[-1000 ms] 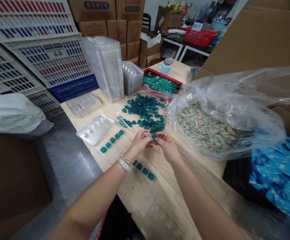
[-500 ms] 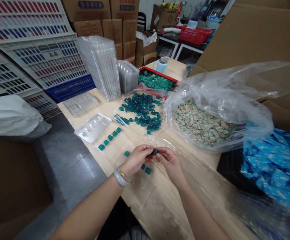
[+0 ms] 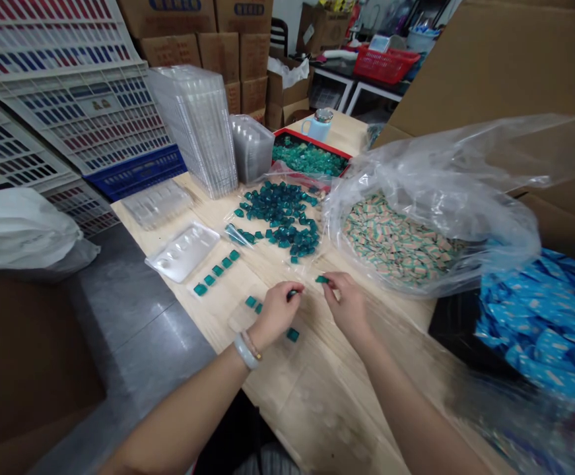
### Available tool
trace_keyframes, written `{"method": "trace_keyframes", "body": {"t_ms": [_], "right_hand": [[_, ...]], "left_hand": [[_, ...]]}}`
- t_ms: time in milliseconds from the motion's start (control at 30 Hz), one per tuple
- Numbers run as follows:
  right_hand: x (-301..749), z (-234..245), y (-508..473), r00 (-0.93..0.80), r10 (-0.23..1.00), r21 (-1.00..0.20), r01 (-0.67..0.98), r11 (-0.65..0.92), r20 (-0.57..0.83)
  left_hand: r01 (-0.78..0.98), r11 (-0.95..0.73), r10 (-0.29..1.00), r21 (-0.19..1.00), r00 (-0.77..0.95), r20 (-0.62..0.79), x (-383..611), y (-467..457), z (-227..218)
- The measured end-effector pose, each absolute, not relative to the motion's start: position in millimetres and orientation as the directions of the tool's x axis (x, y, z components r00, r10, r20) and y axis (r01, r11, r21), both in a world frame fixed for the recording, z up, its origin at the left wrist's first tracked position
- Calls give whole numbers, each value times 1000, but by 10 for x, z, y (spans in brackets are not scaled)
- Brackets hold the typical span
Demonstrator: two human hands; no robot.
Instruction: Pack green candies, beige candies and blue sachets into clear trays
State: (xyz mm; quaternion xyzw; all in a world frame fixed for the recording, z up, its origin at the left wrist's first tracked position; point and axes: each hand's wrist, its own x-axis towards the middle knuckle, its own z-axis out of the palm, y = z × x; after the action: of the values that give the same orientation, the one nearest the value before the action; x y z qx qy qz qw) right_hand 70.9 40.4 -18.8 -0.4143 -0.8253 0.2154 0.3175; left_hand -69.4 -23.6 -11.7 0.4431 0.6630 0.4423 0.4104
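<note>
My left hand (image 3: 273,315) is closed on a small dark teal piece (image 3: 292,294), pinched at its fingertips. A hand's width to the right, my right hand (image 3: 348,305) pinches a flat green square piece (image 3: 322,279) between thumb and fingers. Below and left of my left hand lie more green squares (image 3: 292,334), some partly covered by it. Another row of green squares (image 3: 217,270) rests farther left, beside a clear plastic tray (image 3: 185,252). Beyond both hands spreads a pile of dark teal pieces (image 3: 282,210) on clear plastic.
A clear bag of printed pieces (image 3: 396,241) stands right of the pile. Blue printed packets (image 3: 544,323) fill the right side. Tall stacked clear trays (image 3: 195,132) and a red-rimmed tray (image 3: 349,160) of green pieces stand behind. The wooden table's left edge drops to the floor.
My hands were together around a dark teal piece; now they are apart, each with a piece. The right hand has moved slightly right and up.
</note>
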Motion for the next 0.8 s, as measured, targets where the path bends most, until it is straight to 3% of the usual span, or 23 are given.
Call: {"method": "trace_keyframes", "body": {"t_ms": [67,133,233,400,500,633,700,800], "right_hand": [[654,-236,599,-585,755,-578,520,629,296],[621,-286,706,-679,695,-568,483,666,238],[635,-316,727,-737,645,-567,448,691,203],[713,-217,711,-717,672,-645,427,634,186],[737,-142,720,-631,760,-770,406,492,153],[711,-92,650,-473,880,-950,295,105,-49],[678,-93,577,-389,910,-974,216,-61,-143],[630,-123,446,-269,945,-980,125,-158,-187]], "left_hand": [[469,124,986,875,-155,-56,-689,-187,-142],[570,94,995,816,-82,-57,-682,-154,-161],[588,77,997,805,-40,-66,-688,-132,-192],[536,97,995,839,-32,-95,-753,-98,-205],[435,170,980,884,-167,-106,-772,-40,-155],[214,194,961,957,-240,-141,-697,45,-73],[109,227,948,968,-251,-195,-633,60,-58],[-76,289,921,954,-251,-298,-552,38,-70]]}}
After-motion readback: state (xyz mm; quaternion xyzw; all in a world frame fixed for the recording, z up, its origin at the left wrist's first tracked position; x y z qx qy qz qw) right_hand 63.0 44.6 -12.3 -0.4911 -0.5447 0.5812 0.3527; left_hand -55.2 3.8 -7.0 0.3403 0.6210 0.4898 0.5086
